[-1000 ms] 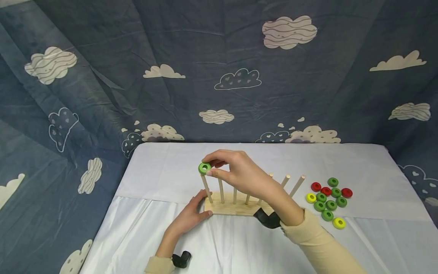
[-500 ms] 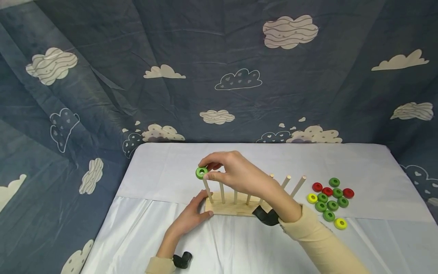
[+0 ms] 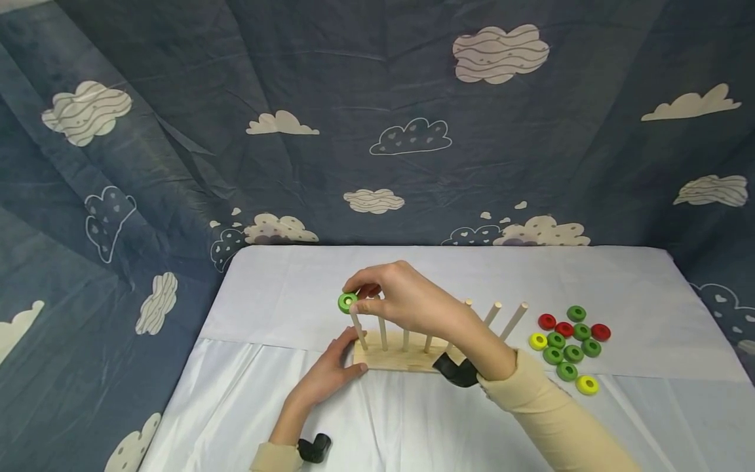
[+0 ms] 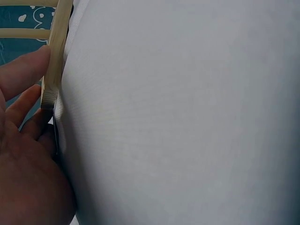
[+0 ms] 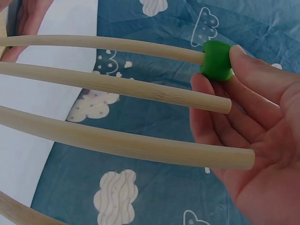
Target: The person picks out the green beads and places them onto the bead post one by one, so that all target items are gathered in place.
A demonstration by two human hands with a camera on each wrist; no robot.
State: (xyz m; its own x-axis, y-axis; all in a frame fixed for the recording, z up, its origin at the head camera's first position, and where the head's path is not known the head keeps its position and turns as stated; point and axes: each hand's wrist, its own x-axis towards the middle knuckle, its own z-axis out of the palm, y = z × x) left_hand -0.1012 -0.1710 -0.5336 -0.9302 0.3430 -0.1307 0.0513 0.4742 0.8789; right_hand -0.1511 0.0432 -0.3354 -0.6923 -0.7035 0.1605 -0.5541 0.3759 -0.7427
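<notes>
My right hand (image 3: 407, 298) pinches a green ring (image 3: 342, 305) between thumb and fingertips at the top of the leftmost peg (image 3: 358, 329). The peg's tip shows through the hole in the head view, and in the right wrist view the peg runs into the green ring (image 5: 216, 61). My left hand (image 3: 324, 375) holds the left end of the wooden peg base (image 3: 395, 358), thumb at the front edge and fingers round the far side. The left wrist view shows the thumb against the base (image 4: 57, 51). Several upright pegs stand along it, partly hidden by the right arm.
Right of the base, loose green rings (image 3: 573, 354), red rings (image 3: 600, 332) and yellow rings (image 3: 586, 385) lie on the white cloth (image 3: 283, 288). A dark cloud-print curtain (image 3: 330, 164) hangs behind the table.
My right hand has brought the green ring slightly left and down, so the peg tip now shows in its hole. The left hand stays on the base.
</notes>
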